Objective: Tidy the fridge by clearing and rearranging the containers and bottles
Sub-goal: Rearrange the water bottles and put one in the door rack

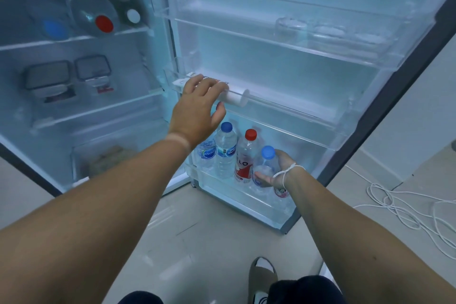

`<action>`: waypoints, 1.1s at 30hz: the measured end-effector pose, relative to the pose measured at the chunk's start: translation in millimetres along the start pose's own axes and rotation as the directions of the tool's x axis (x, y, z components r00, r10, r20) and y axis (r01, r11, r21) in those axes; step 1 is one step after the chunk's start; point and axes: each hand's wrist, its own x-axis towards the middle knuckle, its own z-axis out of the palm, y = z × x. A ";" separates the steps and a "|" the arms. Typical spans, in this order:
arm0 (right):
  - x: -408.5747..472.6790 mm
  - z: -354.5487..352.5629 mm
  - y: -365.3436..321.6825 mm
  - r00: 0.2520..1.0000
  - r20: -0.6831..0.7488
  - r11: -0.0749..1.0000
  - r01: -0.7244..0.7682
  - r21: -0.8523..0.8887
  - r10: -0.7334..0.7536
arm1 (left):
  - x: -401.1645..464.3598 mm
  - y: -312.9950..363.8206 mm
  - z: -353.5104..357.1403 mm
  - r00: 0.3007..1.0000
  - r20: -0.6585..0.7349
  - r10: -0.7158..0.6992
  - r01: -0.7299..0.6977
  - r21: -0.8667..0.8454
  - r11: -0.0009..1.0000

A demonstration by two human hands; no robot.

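Bottom door bin point(249, 205) is crowded by four bottles point(225, 153) at its hinge end; its outer end lies free.

You're in a home kitchen area: open white household fridge point(296, 39), clear plastic water bottles point(224, 153) in its door rack, pale tiled floor point(209, 242), loose white cable point(407, 207), slipper point(261, 274).

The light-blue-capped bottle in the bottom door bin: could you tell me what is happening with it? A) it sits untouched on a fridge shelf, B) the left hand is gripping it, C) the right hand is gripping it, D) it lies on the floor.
C: the right hand wraps around the light-blue-capped bottle in the bottom door bin, while the left hand is up at a higher door shelf.
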 end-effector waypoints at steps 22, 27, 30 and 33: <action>-5.6 -24.0 20.5 0.946 -0.078 0.939 0.297 -0.174 -0.314 | -0.8 4.8 -1.9 0.997 0.064 -0.042 0.045 -0.035 0.998; -14.1 -74.1 20.9 0.914 -0.174 0.863 0.263 -0.430 -0.366 | -2.6 5.3 -9.9 0.994 0.090 -0.066 0.071 -0.058 0.996; -26.9 -103.1 13.1 0.887 -0.217 0.826 0.259 -0.501 -0.409 | -3.6 6.1 -17.7 0.989 0.129 -0.077 0.088 -0.082 0.993; -42.4 -123.9 2.9 0.832 -0.261 0.758 0.258 -0.599 -0.490 | -6.5 5.1 -25.9 0.984 0.152 -0.091 0.105 -0.090 0.990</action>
